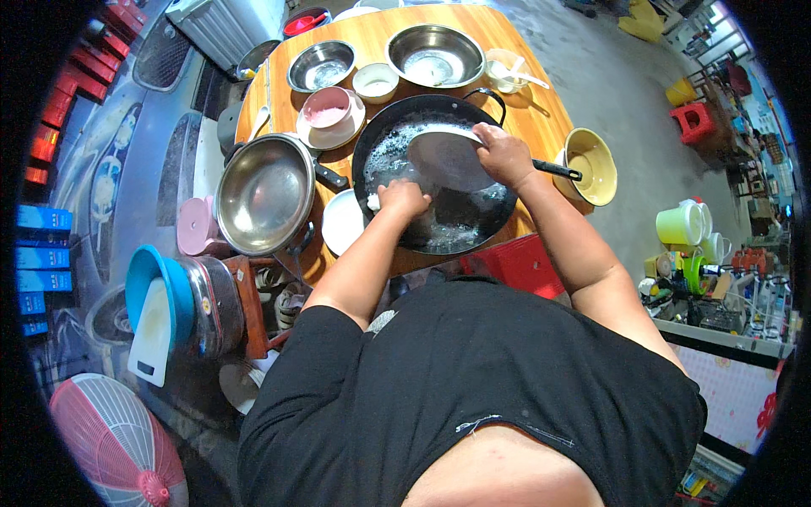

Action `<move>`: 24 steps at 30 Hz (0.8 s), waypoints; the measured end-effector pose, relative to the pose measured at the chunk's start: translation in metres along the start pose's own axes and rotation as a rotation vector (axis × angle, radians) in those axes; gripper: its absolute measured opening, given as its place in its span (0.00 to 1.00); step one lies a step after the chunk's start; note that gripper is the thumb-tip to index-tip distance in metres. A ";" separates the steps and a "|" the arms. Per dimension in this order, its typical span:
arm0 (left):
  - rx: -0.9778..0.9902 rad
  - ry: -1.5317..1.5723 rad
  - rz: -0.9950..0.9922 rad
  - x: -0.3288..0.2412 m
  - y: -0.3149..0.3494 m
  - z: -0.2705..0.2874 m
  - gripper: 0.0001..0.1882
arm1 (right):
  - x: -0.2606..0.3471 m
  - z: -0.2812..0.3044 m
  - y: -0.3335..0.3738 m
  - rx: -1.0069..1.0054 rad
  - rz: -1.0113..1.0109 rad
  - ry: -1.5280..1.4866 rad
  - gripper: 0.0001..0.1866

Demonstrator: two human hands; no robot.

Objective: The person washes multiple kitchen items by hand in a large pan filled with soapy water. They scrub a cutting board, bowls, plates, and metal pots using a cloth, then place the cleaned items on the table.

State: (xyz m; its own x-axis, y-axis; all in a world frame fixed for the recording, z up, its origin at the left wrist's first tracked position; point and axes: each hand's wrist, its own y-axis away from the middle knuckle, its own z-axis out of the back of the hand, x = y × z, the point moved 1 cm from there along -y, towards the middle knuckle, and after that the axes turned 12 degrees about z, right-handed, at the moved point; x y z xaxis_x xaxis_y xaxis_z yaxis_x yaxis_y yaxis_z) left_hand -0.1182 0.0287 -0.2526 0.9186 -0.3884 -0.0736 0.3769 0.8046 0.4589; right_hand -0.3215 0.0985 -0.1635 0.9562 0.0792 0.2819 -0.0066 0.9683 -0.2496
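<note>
A large black wok (384, 228) holding soapy, foamy water sits in front of me on the wooden table. My right hand (504, 155) is closed on the edge of a grey, round-edged utensil (448, 160), tilted over the wok. A black handle (557, 170) sticks out past my right wrist and seems to belong to it; whether it is a pan or a strainer, I cannot tell. Inside the wok's left side, my left hand (404, 199) is closed on a small white wad (373, 202), mostly hidden by the fingers.
A steel pan (266, 194) and a white plate (343, 221) are left of the wok. Behind stand a pink bowl (327, 107), a white bowl (375, 83) and two steel basins (435, 56). A yellow pot (601, 169) is at the right edge, a red stool (515, 264) below.
</note>
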 end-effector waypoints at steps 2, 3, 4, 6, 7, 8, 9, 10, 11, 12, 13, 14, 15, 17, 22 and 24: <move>0.021 0.015 -0.001 0.000 -0.002 0.001 0.26 | 0.012 0.017 -0.003 -0.051 0.109 0.065 0.14; 0.003 0.004 -0.024 0.000 -0.002 0.001 0.26 | 0.016 0.024 -0.004 -0.094 0.180 0.067 0.15; -0.024 0.008 -0.059 0.001 -0.001 0.002 0.27 | 0.019 0.031 -0.006 -0.136 0.251 0.069 0.16; 0.007 0.038 -0.074 0.003 -0.001 0.002 0.30 | 0.021 0.041 -0.006 -0.216 0.333 0.054 0.17; -0.016 0.034 -0.092 0.004 -0.001 0.003 0.31 | 0.018 0.047 -0.006 -0.256 0.274 0.040 0.17; -0.065 0.038 -0.109 0.004 -0.001 0.002 0.32 | 0.012 0.052 -0.005 -0.278 0.194 0.021 0.16; -0.082 0.036 -0.120 0.004 -0.001 0.001 0.33 | 0.004 0.056 -0.005 -0.317 0.154 0.005 0.16; -0.061 0.010 -0.119 0.003 -0.002 0.000 0.36 | -0.008 0.061 -0.004 -0.346 0.021 -0.067 0.17; -0.069 -0.003 -0.128 0.003 -0.002 -0.002 0.36 | -0.024 0.067 -0.004 -0.364 -0.101 -0.101 0.20; -0.082 -0.015 -0.137 0.002 -0.004 -0.004 0.36 | -0.044 0.073 -0.008 -0.443 -0.103 -0.135 0.19; -0.095 -0.038 -0.136 0.001 -0.005 -0.006 0.36 | -0.064 0.077 -0.005 -0.519 -0.182 -0.191 0.18; -0.079 -0.039 -0.123 0.000 -0.006 -0.007 0.36 | -0.090 0.086 -0.003 -0.498 -0.243 -0.134 0.15; -0.050 -0.035 -0.114 0.000 -0.008 -0.008 0.36 | -0.117 0.089 -0.007 -0.542 -0.298 -0.223 0.15; 0.014 -0.037 -0.097 -0.002 -0.013 -0.009 0.35 | -0.167 0.093 -0.003 -0.613 -0.539 -0.245 0.16; 0.009 -0.065 -0.071 -0.006 -0.013 -0.007 0.30 | -0.251 0.101 -0.010 -0.441 -0.714 -0.302 0.15; 0.001 -0.080 -0.055 -0.008 -0.011 -0.006 0.28 | -0.268 0.096 -0.024 -0.222 -0.770 -0.292 0.14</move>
State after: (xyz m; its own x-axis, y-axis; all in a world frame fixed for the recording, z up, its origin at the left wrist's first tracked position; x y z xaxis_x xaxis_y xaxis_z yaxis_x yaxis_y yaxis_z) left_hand -0.1295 0.0256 -0.2620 0.8841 -0.4665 -0.0276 0.4261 0.7806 0.4572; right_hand -0.6058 0.0769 -0.1437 0.5565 -0.4947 0.6676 0.7012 0.7106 -0.0579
